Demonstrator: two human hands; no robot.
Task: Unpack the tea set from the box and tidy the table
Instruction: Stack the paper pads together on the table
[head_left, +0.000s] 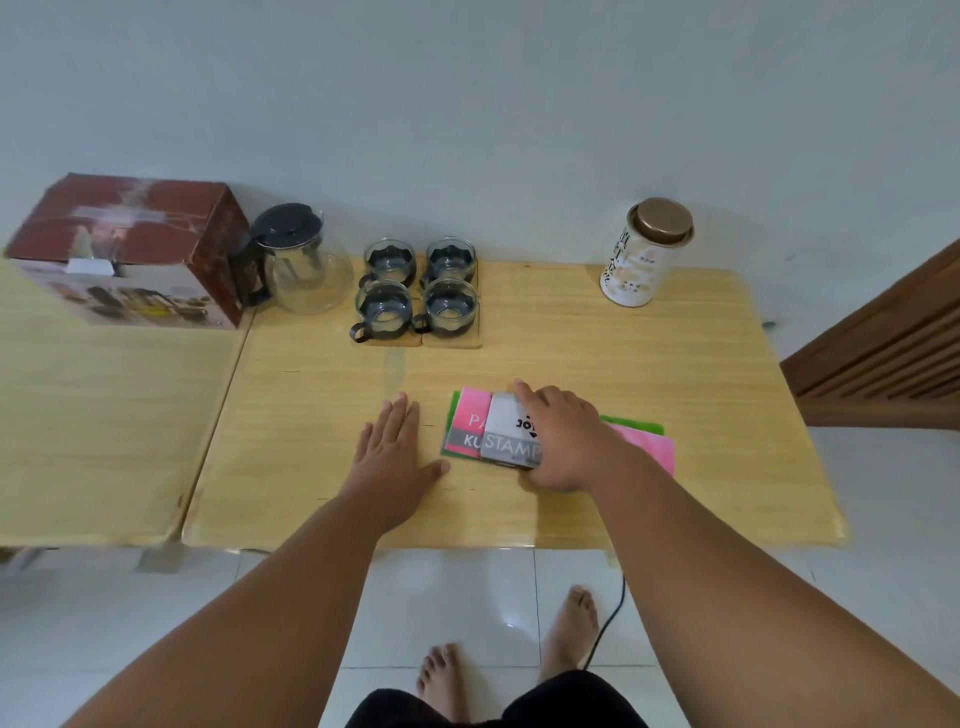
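Our right hand (558, 441) lies flat on the cards (498, 441), left hand (395, 447) spread just beside them — we should square the edges before lifting.

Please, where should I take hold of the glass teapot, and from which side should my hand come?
Grip the black handle of the teapot. It points left, toward the box, which stands close beside it, so probably come with the left hand from the near side, not from the left. The round glass body offers no hold, and the cups crowd its right.
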